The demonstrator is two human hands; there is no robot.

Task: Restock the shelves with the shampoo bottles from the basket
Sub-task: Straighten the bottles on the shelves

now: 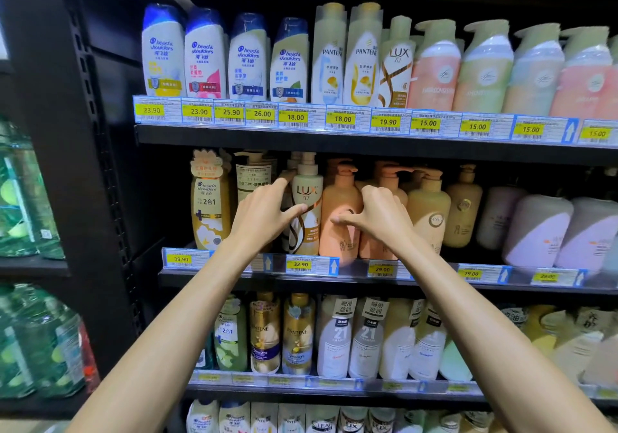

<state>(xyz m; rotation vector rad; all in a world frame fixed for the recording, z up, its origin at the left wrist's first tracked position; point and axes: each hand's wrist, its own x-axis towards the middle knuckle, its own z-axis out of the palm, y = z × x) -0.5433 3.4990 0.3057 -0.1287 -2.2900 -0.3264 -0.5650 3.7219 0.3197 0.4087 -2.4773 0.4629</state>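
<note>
Both hands reach to the middle shelf [334,281], well in among the packed front row. The left hand [264,213] is clamped on the LUX pump bottle [307,195], with the thumb laid across its front and the fingers spread round its left side toward the far row. The right hand [381,215] grips the peach pump bottle [339,195] just right of it, fingers curled over the bottle's right shoulder and thumb stretched left across its face. The two bottles stand upright and touch at the shelf's near edge, above the 32.90 price tag [300,264]. Space is tight. A white-labelled pump bottle [252,172] crowds the left hand's fingers, with a gold Head & Shoulders bottle [209,205] further left. A second peach bottle [389,183] stands right behind the right hand, then a cream bottle [429,205] and lilac-and-white bottles [535,228]. More pump heads fill the far row. At far left, green water jugs [20,198] sit on another rack.
</note>
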